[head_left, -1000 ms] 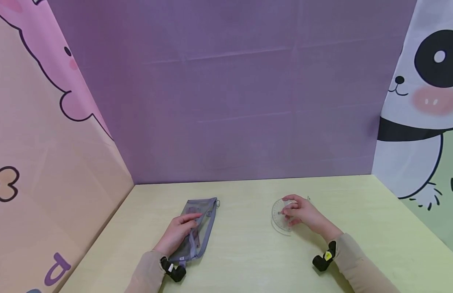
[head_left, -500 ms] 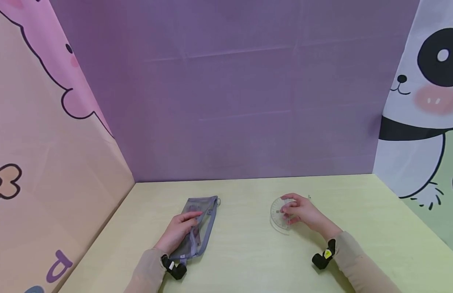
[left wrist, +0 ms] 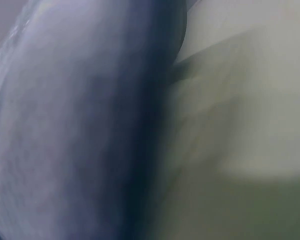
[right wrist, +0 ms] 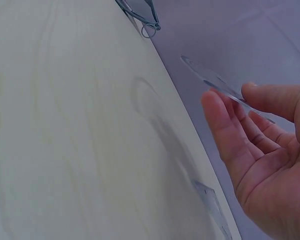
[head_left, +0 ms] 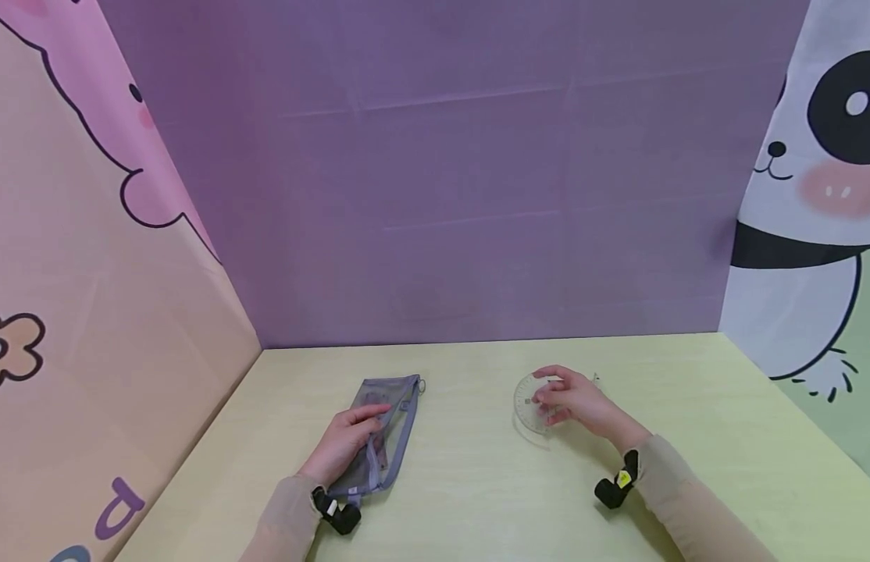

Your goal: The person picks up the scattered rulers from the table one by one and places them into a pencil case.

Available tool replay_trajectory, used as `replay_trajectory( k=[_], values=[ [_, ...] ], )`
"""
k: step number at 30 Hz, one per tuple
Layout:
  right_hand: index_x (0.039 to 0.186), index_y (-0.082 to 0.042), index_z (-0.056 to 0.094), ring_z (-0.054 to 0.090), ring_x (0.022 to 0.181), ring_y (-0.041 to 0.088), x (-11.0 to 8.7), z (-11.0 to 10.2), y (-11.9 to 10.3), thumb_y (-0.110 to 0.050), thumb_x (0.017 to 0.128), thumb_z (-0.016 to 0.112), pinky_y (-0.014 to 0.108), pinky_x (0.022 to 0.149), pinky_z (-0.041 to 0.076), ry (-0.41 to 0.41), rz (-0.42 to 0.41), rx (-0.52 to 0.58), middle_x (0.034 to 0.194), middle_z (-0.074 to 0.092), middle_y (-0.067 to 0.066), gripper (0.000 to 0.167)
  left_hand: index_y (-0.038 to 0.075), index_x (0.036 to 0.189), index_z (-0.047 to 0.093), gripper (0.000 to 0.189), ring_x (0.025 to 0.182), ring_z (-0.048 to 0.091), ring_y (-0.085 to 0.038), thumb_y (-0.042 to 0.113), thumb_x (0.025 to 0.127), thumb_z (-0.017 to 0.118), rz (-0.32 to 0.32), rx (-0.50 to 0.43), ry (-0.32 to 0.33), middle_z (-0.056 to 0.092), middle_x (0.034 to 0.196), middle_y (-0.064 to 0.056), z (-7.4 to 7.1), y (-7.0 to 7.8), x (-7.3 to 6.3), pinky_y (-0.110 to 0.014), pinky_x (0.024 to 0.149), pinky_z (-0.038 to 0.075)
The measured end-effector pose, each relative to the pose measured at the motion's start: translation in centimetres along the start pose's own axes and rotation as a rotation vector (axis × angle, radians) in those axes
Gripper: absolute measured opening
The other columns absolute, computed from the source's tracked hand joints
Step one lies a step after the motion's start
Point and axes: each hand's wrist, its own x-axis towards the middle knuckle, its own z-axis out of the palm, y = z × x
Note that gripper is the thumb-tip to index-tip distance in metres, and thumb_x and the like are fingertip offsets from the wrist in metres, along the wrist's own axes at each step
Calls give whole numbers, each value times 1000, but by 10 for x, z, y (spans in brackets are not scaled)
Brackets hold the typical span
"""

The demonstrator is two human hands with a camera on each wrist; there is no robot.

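In the head view a grey-purple see-through zip pouch (head_left: 400, 449) lies on the left of the table. My left hand (head_left: 345, 441) holds it from above, fingers across its upper part by the zip; the thumb is hidden. Something pinkish shows dimly through the pouch. Blurred grey-blue material (left wrist: 65, 130), likely the pouch, fills much of the left wrist view. My right hand (head_left: 579, 402) pinches a clear round-edged protractor (head_left: 526, 406) between thumb and fingers. The protractor (right wrist: 200, 72) is raised off the table, its shadow below, in the right wrist view.
A clear flat piece with a corner (right wrist: 212, 207) lies on the table beneath my right hand, mostly hidden in the head view. The pale wooden table (head_left: 463, 499) ends at a purple backdrop (head_left: 442, 195). Cartoon-printed sheets (head_left: 793, 312) stand at both sides.
My right hand has moved slightly left and up in the head view with the protractor. The left hand still holds the pouch in the same place.
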Motion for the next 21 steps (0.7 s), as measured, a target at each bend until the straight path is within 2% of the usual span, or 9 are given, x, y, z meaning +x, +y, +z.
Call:
replay_trajectory(
  k=[12, 21],
  values=[
    [136, 3, 41, 65, 84, 25, 9, 12, -6, -12, 92, 65, 41, 73, 55, -25, 5, 29, 100, 66, 15, 52, 3, 123, 66, 35, 116, 47, -22, 4, 89, 57, -27, -15, 14, 52, 138, -15, -1, -1, -1, -33, 90, 41],
    [138, 3, 41, 65, 86, 25, 16, 19, -12, -9, 93, 62, 41, 73, 55, -24, -3, 30, 99, 66, 15, 51, 1, 124, 66, 35, 122, 46, -24, 4, 89, 57, -13, -9, 4, 51, 138, -16, 0, 0, 1, -39, 98, 39]
  ],
)
